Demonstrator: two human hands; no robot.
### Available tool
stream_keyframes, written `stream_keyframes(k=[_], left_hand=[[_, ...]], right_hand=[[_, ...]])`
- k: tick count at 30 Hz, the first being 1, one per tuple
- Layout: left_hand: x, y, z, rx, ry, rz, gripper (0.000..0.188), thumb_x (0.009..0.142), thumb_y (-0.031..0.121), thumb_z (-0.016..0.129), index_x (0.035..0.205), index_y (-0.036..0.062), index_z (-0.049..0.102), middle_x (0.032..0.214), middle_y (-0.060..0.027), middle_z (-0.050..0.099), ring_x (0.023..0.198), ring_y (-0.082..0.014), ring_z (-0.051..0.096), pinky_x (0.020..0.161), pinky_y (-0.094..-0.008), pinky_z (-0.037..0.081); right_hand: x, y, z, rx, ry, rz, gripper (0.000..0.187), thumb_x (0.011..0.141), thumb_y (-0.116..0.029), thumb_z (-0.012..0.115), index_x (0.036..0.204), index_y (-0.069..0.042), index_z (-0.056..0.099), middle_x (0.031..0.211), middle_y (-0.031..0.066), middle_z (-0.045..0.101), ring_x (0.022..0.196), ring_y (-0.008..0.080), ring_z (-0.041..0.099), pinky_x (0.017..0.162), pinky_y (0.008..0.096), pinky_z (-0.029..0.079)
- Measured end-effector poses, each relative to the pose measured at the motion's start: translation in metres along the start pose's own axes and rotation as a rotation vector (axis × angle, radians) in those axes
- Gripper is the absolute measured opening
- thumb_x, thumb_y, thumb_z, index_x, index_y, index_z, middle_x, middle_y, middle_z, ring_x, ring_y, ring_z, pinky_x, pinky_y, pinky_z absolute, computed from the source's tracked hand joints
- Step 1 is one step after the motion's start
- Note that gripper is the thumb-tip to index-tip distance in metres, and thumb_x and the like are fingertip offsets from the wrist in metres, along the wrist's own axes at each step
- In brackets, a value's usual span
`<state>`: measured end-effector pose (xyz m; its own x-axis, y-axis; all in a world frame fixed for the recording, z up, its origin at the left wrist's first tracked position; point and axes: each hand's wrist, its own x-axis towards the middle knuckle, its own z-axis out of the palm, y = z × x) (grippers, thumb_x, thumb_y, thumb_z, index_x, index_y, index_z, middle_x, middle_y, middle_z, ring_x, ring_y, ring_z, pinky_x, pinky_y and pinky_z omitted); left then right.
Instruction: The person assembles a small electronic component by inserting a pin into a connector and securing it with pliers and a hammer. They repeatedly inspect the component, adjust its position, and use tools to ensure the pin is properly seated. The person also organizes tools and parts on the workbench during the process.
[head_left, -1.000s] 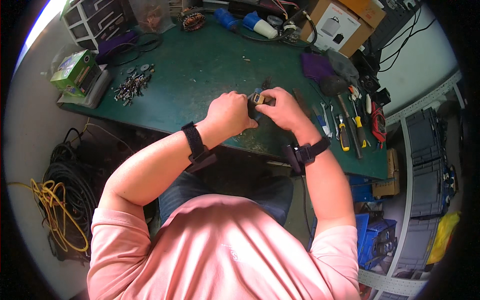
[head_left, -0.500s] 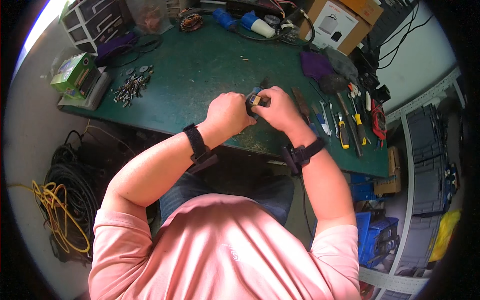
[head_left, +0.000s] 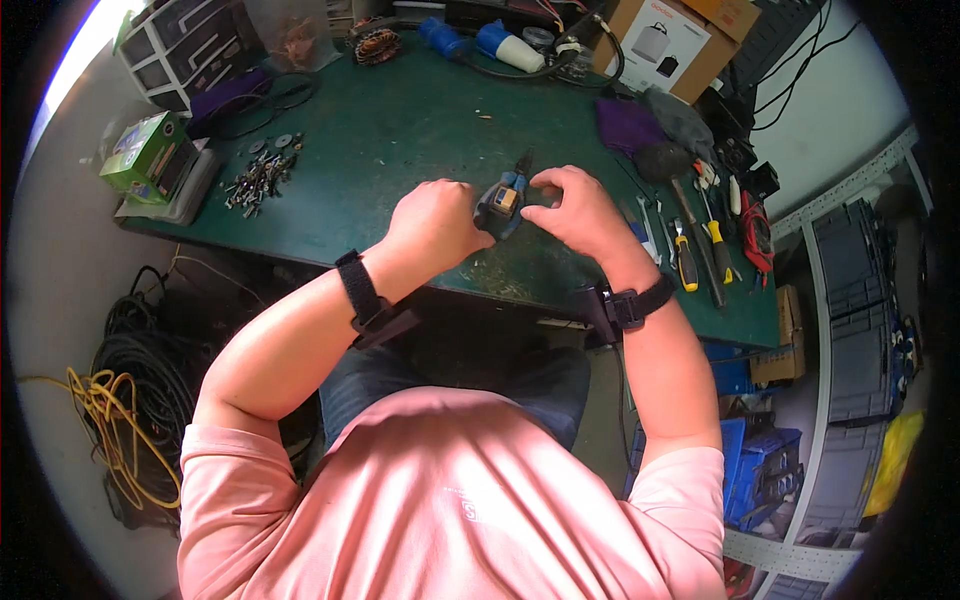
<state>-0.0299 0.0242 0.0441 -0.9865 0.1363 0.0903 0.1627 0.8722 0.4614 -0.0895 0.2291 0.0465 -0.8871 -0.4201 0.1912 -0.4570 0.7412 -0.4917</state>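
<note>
While my left hand (head_left: 435, 222) is clenched around the dark handles of blue-gripped pliers (head_left: 505, 195), my right hand (head_left: 578, 208) pinches their far side; the tool sits between both hands, just above the green matte bench (head_left: 400, 130). Left of my left hand: a loose heap of small metal screws (head_left: 258, 178), then a green cardboard box (head_left: 148, 152). Right of my right hand: a row of yellow-and-black-handled screwdrivers (head_left: 700, 250).
</note>
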Motion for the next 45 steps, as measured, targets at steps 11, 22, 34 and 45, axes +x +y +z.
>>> stream_keyframes(k=[11, 22, 34, 45], left_hand=[[-0.03, -0.004, -0.009, -0.033, -0.016, 0.066, 0.044, 0.068, 0.027, 0.08, 0.1, -0.0004, 0.069, 0.084, -0.0205, 0.067, 0.086, -0.0389, 0.064, 0.075, -0.0453, 0.051], [-0.038, -0.016, 0.001, -0.056, 0.056, 0.074, 0.039, 0.069, 0.028, 0.079, 0.091, -0.0017, 0.067, 0.085, -0.0195, 0.065, 0.088, -0.0379, 0.064, 0.074, -0.0446, 0.051], [0.019, 0.019, 0.022, 0.095, 0.055, -0.009, 0.043, 0.067, 0.038, 0.079, 0.089, 0.0005, 0.071, 0.087, -0.0193, 0.068, 0.084, -0.0347, 0.068, 0.074, -0.0413, 0.056], [0.019, 0.012, 0.033, 0.054, 0.179, -0.021, 0.038, 0.069, 0.035, 0.074, 0.08, -0.0011, 0.068, 0.078, -0.0199, 0.067, 0.076, -0.0369, 0.067, 0.069, -0.0434, 0.055]], right_hand=[[0.015, -0.015, 0.017, 0.033, -0.053, -0.008, 0.037, 0.067, -0.023, 0.079, 0.096, 0.0, 0.07, 0.097, 0.0173, 0.065, 0.093, 0.0326, 0.063, 0.084, 0.0393, 0.05], [0.011, -0.013, 0.023, 0.147, -0.025, 0.03, 0.035, 0.068, -0.022, 0.078, 0.093, 0.001, 0.071, 0.093, 0.0171, 0.065, 0.087, 0.0328, 0.065, 0.078, 0.0377, 0.052], [0.014, -0.004, 0.027, 0.134, -0.016, 0.013, 0.029, 0.071, -0.023, 0.074, 0.091, -0.003, 0.071, 0.094, 0.0169, 0.066, 0.089, 0.0346, 0.064, 0.079, 0.0398, 0.051], [0.009, -0.006, 0.028, 0.122, -0.01, 0.028, 0.035, 0.071, -0.031, 0.073, 0.096, -0.007, 0.071, 0.102, 0.015, 0.065, 0.095, 0.0346, 0.063, 0.082, 0.0417, 0.051]])
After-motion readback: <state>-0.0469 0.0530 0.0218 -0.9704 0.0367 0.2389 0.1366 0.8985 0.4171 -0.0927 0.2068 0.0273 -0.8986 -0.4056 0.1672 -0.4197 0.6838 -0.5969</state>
